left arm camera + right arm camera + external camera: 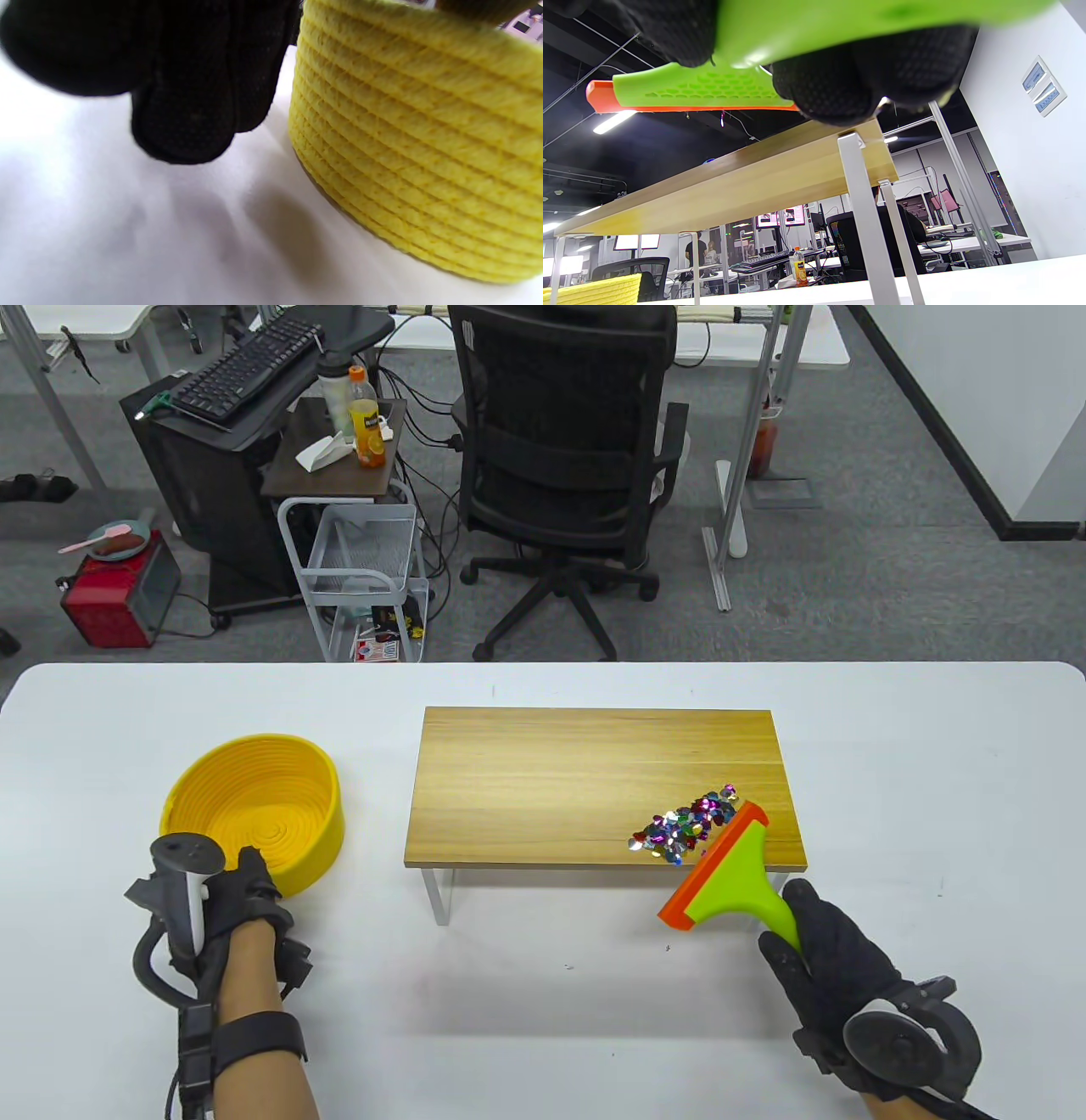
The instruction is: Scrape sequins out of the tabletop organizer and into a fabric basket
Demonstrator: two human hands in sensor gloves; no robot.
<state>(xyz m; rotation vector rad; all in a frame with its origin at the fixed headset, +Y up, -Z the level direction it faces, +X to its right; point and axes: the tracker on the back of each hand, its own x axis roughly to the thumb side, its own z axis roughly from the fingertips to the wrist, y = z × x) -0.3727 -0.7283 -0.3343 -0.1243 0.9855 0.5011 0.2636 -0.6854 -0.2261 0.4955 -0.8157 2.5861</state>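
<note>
A pile of coloured sequins [685, 824] lies near the front right corner of the wooden tabletop organizer [585, 780]. My right hand [827, 954] grips the handle of a green scraper with an orange blade [721, 869]; the blade sits just right of the pile, at the organizer's front edge. The scraper also shows in the right wrist view [704, 89], above the organizer [746, 186]. The yellow fabric basket [259, 810] stands on the table left of the organizer. My left hand [229, 899] is at the basket's near wall; in the left wrist view its fingers [186, 84] hang beside the basket [415, 127], holding nothing.
The organizer stands on white metal legs [434, 895] on a white table [543, 984]. Beyond the table's far edge are an office chair [564, 466] and a wire cart [361, 577].
</note>
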